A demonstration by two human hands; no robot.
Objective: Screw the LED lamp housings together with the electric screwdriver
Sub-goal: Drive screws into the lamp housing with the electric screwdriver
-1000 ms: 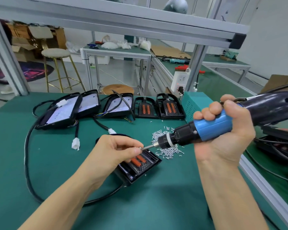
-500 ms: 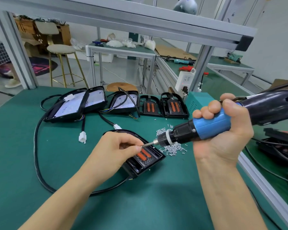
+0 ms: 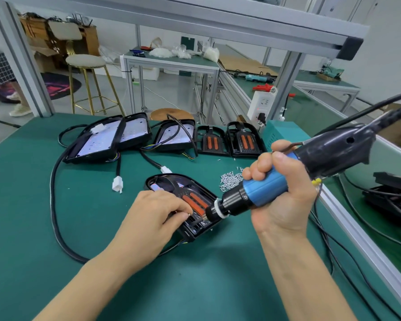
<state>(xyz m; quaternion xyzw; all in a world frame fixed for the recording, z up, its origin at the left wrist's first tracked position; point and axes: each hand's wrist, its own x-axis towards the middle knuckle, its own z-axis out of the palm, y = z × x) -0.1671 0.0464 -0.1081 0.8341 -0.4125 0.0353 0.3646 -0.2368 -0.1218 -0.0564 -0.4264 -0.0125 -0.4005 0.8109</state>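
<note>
Far left on green mat (image 3: 33, 216): open lamp panels (image 3: 107, 140), black cable, white plug (image 3: 117, 184). Left hand (image 3: 155, 218) rests on near lamp housing (image 3: 190, 202) at mat centre, thumb and forefinger pinching small screw at bit tip. Screw pile (image 3: 229, 180) just right of housing. Two more housings (image 3: 229, 140) far centre. Right hand (image 3: 280, 188), fingers curled tight round blue screwdriver (image 3: 264, 191), nose angled down-left onto housing's near end.

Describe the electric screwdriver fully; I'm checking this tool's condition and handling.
The electric screwdriver has a blue grip, a black chuck with a white ring, and a black rear body trailing a dark cable. It looks plastic. The right hand grips the blue section, holding it tilted, tip lowest. Its thin bit meets the nearest lamp housing, beside the left hand fingers.
</note>
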